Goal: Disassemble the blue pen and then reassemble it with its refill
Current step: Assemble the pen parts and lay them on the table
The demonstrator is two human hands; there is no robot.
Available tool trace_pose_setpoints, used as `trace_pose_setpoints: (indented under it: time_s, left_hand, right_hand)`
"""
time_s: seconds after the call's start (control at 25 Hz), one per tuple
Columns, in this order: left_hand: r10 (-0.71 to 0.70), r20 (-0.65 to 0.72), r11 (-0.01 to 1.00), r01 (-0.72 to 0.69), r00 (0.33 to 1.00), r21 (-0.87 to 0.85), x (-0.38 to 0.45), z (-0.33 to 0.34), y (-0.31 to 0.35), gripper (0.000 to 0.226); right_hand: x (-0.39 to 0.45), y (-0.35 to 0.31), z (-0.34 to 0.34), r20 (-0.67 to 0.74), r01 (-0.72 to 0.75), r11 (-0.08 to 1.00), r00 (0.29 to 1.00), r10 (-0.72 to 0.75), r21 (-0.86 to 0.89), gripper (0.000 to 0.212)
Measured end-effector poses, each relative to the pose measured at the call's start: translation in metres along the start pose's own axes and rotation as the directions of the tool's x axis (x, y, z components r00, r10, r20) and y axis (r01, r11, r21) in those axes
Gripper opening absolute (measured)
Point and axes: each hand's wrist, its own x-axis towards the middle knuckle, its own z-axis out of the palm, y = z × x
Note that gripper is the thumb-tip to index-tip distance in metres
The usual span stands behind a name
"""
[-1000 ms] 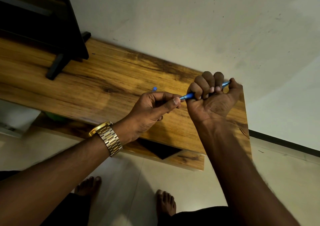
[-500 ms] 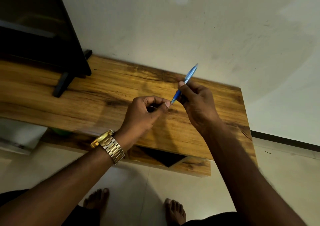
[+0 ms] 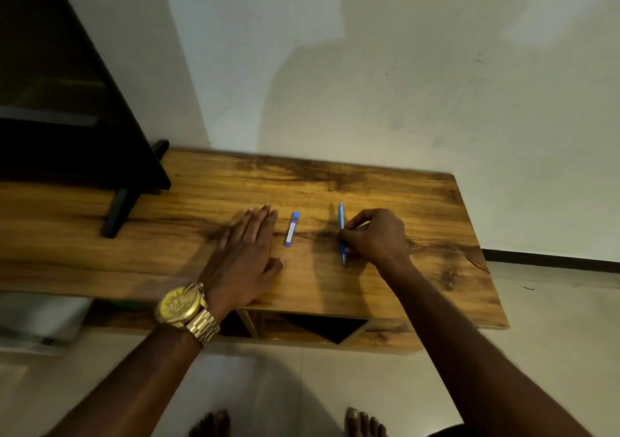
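One wooden counter (image 3: 385, 289) carrying one blue pen (image 3: 341, 222) pinched by the right hand (image 3: 375, 237), one small blue-capped case (image 3: 291, 229) just left of the pen, and one left hand (image 3: 246, 255) flat, empty, left of the case

Left arm: reaches in from my lower left, forearm bare, gold watch (image 3: 181, 304) on the wrist.
Left hand (image 3: 245, 255): lies flat, palm down on the bench (image 3: 385, 299), fingers straight and together, thumb out to the side; holds nothing.
Right arm: comes in from my lower right, bare, wrist bent slightly.
Right hand (image 3: 375, 235): fingers curled, grip closed on the pen (image 3: 341, 218), knuckles up.
Feet: bare toes at the bottom edge.
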Motion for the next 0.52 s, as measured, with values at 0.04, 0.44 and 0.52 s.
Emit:
trace_pose_setpoints:
  time_s: [0.04,0.44,0.52]
  left_hand:
    - [-0.025,0.002,0.999,0.024,1.0,0.029,0.0,0.003,-0.002,0.093]
    - [-0.021,-0.032,0.985,0.026,0.999,0.169,0.008,0.04,-0.028,0.097]
    - [0.001,-0.132,0.973,0.03,0.991,0.228,0.01,0.05,-0.031,0.086]
  right_hand:
    - [-0.001,0.004,0.002,-0.012,0.02,1.0,1.0,-0.021,-0.022,0.015]
    - [0.019,0.021,0.009,0.051,0.102,0.97,0.994,-0.093,-0.223,0.029]
    - [0.024,0.023,0.008,0.053,0.135,0.948,0.991,-0.125,-0.289,0.035]
